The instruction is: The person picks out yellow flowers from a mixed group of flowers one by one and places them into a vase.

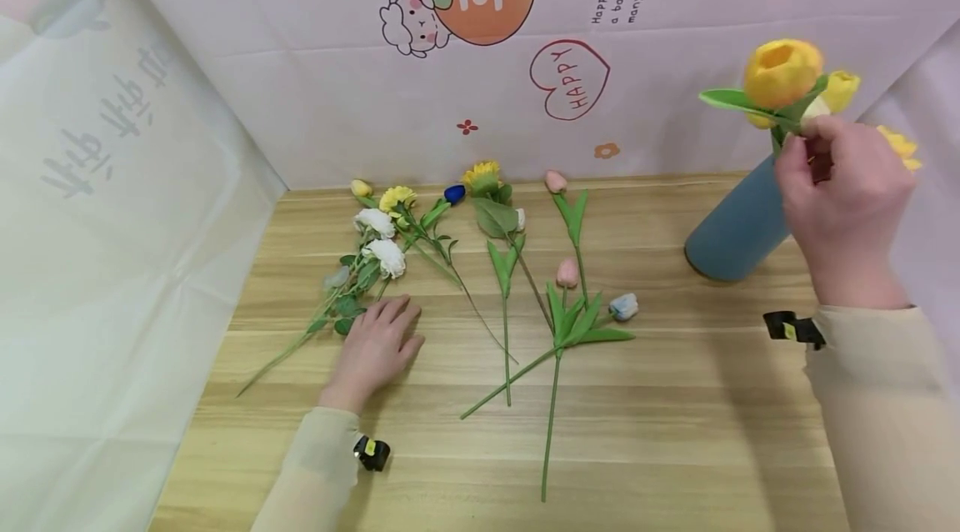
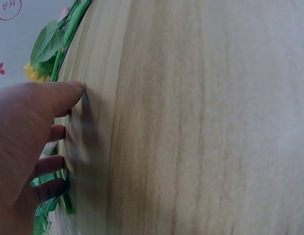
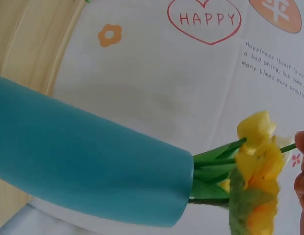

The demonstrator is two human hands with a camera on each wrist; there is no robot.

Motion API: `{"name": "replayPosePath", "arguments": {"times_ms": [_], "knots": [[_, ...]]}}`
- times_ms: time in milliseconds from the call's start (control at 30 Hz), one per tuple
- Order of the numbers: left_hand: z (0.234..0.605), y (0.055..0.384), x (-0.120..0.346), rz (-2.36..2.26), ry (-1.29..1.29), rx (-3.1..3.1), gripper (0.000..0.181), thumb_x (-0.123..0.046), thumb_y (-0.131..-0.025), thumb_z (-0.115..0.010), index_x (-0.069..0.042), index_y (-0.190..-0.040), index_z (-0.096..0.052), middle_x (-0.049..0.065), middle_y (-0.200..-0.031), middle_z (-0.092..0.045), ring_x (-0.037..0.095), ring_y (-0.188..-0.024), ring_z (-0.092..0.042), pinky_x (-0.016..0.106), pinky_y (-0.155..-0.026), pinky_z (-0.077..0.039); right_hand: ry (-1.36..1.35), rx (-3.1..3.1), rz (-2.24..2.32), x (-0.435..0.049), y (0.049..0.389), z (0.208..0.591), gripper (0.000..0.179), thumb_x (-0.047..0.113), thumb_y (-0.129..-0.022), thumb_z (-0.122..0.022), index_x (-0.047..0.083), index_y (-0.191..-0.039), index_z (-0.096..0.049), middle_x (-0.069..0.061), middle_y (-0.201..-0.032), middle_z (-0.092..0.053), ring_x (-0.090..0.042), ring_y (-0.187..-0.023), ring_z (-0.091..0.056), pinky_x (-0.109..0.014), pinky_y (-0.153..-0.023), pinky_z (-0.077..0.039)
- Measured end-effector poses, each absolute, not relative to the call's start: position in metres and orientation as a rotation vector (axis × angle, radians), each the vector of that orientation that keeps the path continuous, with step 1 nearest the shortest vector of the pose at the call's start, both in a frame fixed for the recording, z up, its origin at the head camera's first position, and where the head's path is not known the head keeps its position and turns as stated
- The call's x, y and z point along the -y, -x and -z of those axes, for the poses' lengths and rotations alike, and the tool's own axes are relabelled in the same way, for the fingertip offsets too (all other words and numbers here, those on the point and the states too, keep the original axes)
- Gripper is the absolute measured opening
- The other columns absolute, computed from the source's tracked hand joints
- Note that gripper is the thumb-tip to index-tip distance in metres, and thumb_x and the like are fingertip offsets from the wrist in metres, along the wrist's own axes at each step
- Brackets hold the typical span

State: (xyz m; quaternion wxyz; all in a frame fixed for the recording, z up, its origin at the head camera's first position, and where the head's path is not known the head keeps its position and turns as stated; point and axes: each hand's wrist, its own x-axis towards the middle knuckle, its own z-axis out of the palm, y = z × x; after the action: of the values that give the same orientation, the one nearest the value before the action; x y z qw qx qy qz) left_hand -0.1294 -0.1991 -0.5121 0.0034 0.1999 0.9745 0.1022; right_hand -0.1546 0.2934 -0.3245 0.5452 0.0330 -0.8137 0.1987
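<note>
**Green stem (image 3: 289, 147) in pinch of right hand (image 1: 847, 190), above blue vase (image 1: 737, 225)**

Right hand: thumb and fingertips closed narrowly on the stem, just beyond yellow blooms (image 3: 260, 161) emerging from the vase mouth. Close by in head view, one large orange-yellow tulip (image 1: 783, 75), with a long green leaf (image 1: 731, 99) to its left. Hard to say which bloom belongs to the pinched stem, because of overlapping petals.

Vase location: right rear of worktop (image 1: 675, 424), base down, in front of pale backdrop (image 1: 300, 107) with printed red heart (image 1: 570, 80).

Left hand (image 1: 378, 348): fingers loosely spread, holding nothing, low at the worktop, just beside two white flowers (image 1: 386, 257) with leafy stems.

Also noted, lying between left hand and vase: sunflower (image 1: 483, 176), dark blue tulip (image 1: 454, 194), two pink tulips (image 1: 567, 272), pale blue tulip (image 1: 623, 307); several stems crossing. Behind the white flowers: yellow ruffled flower (image 1: 397, 198) and small yellow tulip (image 1: 361, 188).
</note>
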Motion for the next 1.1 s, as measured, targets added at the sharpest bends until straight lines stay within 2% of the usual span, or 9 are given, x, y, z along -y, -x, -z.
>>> {"name": "replayPosePath", "arguments": {"times_ms": [133,200,300,367,467,567,667,800,1100], "knots": [[0.512,0.130,0.200,-0.330,-0.628,-3.056,0.048,-0.035,-0.100,-0.067,-0.012,-0.142,-0.061,0.013,-0.152,-0.051,0.038,-0.138,-0.047,0.059,-0.108,-0.042,-0.027,2.034,-0.465,-0.309,0.154,0.325,0.031,0.015,-0.101,-0.055,-0.013,-0.101,-0.067,-0.033,-0.088,-0.067,-0.046,-0.075,-0.059,-0.003,-0.078,-0.024],[0.512,0.130,0.200,-0.340,-0.619,-3.050,0.048,-0.035,-0.100,-0.066,-0.012,-0.143,-0.060,0.013,-0.153,-0.051,0.038,-0.139,-0.046,0.059,-0.108,-0.042,-0.003,2.061,-0.481,-0.314,0.155,0.326,0.034,0.018,-0.102,-0.054,-0.013,-0.104,-0.067,-0.033,-0.091,-0.069,-0.019,-0.074,-0.065,0.001,-0.078,-0.024],[0.512,0.130,0.200,-0.351,-0.603,-3.039,0.049,-0.035,-0.101,-0.065,-0.012,-0.144,-0.059,0.013,-0.154,-0.050,0.038,-0.140,-0.045,0.059,-0.109,-0.041,0.029,2.091,-0.492,-0.320,0.156,0.326,0.035,0.019,-0.102,-0.054,-0.013,-0.106,-0.067,-0.033,-0.092,-0.070,0.020,-0.075,-0.047,0.002,-0.076,-0.024],[0.512,0.130,0.201,-0.355,-0.593,-3.032,0.050,-0.036,-0.101,-0.064,-0.013,-0.145,-0.059,0.012,-0.154,-0.050,0.038,-0.140,-0.044,0.059,-0.110,-0.040,0.053,2.109,-0.486,-0.322,0.157,0.327,0.035,0.019,-0.102,-0.054,-0.013,-0.105,-0.068,-0.033,-0.090,-0.069,0.028,-0.076,-0.039,-0.001,-0.073,-0.023],[0.513,0.130,0.201,-0.353,-0.587,-3.027,0.050,-0.036,-0.102,-0.063,-0.013,-0.145,-0.058,0.012,-0.154,-0.049,0.038,-0.141,-0.044,0.058,-0.110,-0.040,0.079,2.141,-0.450,-0.323,0.158,0.330,0.036,0.019,-0.101,-0.054,-0.014,-0.102,-0.069,-0.033,-0.084,-0.067,-0.007,-0.070,-0.060,-0.013,-0.069,-0.023],[0.513,0.130,0.201,-0.357,-0.583,-3.023,0.050,-0.036,-0.102,-0.063,-0.013,-0.146,-0.058,0.012,-0.154,-0.049,0.038,-0.141,-0.044,0.058,-0.110,-0.040,0.086,2.179,-0.416,-0.324,0.159,0.334,0.038,0.017,-0.101,-0.052,-0.016,-0.098,-0.068,-0.035,-0.080,-0.064,-0.050,-0.078,-0.054,-0.036,-0.072,-0.034],[0.512,0.130,0.201,-0.366,-0.579,-3.021,0.050,-0.036,-0.102,-0.063,-0.013,-0.146,-0.058,0.012,-0.154,-0.049,0.038,-0.141,-0.044,0.058,-0.110,-0.040,0.122,2.243,-0.359,-0.324,0.160,0.337,0.038,0.014,-0.098,-0.048,-0.017,-0.088,-0.067,-0.036,-0.080,-0.060,-0.054,-0.082,-0.049,-0.059,-0.080,-0.034],[0.510,0.130,0.200,-0.369,-0.580,-3.019,0.049,-0.034,-0.102,-0.064,-0.012,-0.145,-0.058,0.013,-0.154,-0.050,0.038,-0.141,-0.044,0.059,-0.110,-0.041,0.151,2.251,-0.276,-0.322,0.159,0.344,0.033,0.011,-0.096,-0.049,-0.015,-0.083,-0.065,-0.035,-0.086,-0.055,-0.058,-0.089,-0.046,-0.068,-0.084,-0.033],[0.509,0.130,0.199,-0.369,-0.586,-3.022,0.048,-0.033,-0.102,-0.064,-0.011,-0.144,-0.059,0.013,-0.152,-0.051,0.039,-0.140,-0.045,0.059,-0.108,-0.041,0.110,1.954,-0.423,-0.293,0.157,0.354,0.022,0.010,-0.089,-0.051,-0.011,-0.094,-0.052,-0.032,-0.093,-0.047,-0.055,-0.092,-0.043,-0.053,-0.090,-0.033]]}}
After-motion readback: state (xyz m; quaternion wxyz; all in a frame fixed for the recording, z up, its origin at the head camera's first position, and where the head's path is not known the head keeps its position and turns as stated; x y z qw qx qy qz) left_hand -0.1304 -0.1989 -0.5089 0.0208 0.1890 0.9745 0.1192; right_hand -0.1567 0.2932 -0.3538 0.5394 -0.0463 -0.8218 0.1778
